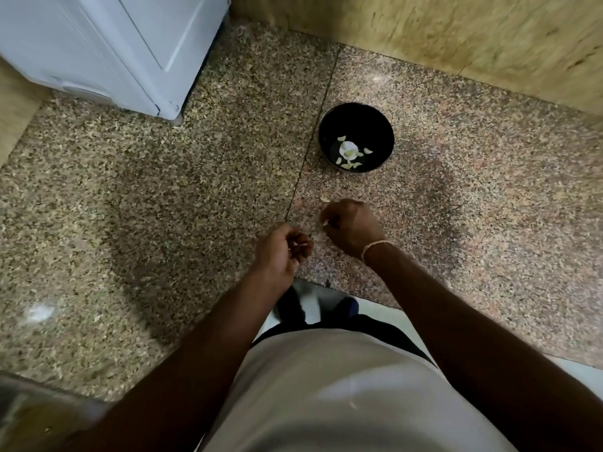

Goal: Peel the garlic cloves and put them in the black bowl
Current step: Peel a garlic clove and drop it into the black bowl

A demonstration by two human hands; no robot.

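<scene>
The black bowl point(356, 119) stands on the speckled granite counter and holds several peeled garlic cloves point(350, 153). My right hand point(350, 228) hovers below the bowl with fingers curled, and a pale bit of garlic or skin shows at its fingertips. One loose clove point(324, 199) lies on the counter just above that hand. My left hand point(280, 252) is lower and to the left, its fingers curled round small pale scraps of garlic skin.
A white appliance point(107, 50) stands at the back left of the granite counter point(163, 190). A tan wall point(456, 37) runs along the back right. The counter's front edge lies just under my forearms, with my feet on the floor below.
</scene>
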